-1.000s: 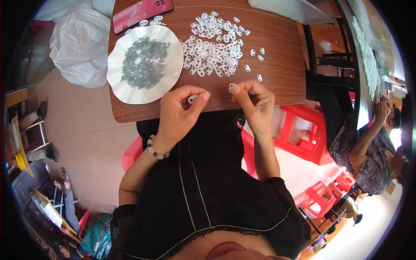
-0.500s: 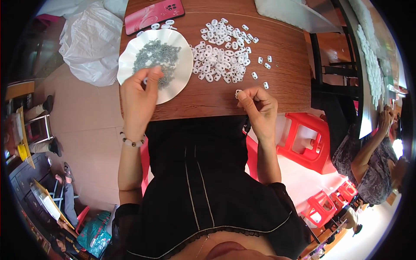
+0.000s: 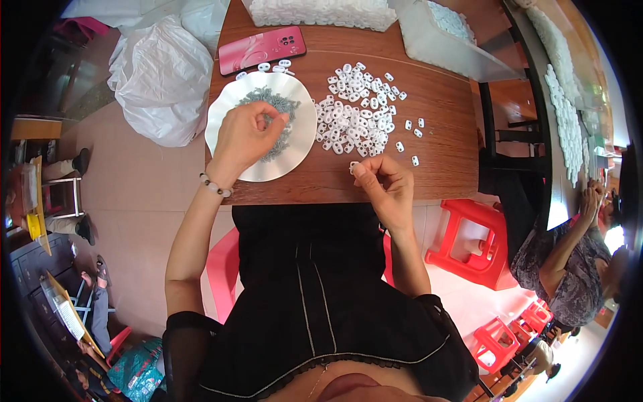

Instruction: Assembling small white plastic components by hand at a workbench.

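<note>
Pinching white clip (image 3: 353, 167) in right hand (image 3: 385, 191) fingertips; left hand (image 3: 244, 137) over plate (image 3: 301, 144).

Bare wooden table (image 3: 442, 171) right of the white pieces (image 3: 355, 127); plate (image 3: 295, 157) crowds left.

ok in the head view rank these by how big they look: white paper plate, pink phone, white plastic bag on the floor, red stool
1. white plastic bag
2. white paper plate
3. red stool; close to the plate in apparent size, and it sits lower, farther from the camera, so this order is unsure
4. pink phone
</note>
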The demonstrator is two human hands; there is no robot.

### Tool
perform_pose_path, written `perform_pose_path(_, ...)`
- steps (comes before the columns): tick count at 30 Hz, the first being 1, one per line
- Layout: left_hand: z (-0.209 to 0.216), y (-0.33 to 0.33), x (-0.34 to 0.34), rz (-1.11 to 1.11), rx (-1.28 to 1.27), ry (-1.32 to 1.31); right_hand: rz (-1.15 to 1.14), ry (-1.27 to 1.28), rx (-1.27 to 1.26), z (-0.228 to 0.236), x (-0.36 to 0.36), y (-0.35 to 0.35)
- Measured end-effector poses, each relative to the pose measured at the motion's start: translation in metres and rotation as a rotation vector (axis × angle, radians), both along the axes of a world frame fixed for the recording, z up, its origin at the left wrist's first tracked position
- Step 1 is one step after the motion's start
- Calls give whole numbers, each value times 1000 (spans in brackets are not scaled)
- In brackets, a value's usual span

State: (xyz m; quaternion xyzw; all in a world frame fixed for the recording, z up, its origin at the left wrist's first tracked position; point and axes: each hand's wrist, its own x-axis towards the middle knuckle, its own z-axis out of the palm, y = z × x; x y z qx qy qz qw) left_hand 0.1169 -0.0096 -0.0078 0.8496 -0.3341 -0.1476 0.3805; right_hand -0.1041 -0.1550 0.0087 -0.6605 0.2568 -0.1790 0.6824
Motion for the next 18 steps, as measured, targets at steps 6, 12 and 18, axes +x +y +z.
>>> perform_pose_path(6,5,-16,-1,24,197,-68,19,-3,1,-1,-1,1)
perform_pose_path(12,13,-21,-5,35,225,-69,-6,4,22,-2,0,1)
perform_pose_path(18,5,-20,-4,19,192,-100,34,5,-25,-5,1,1)
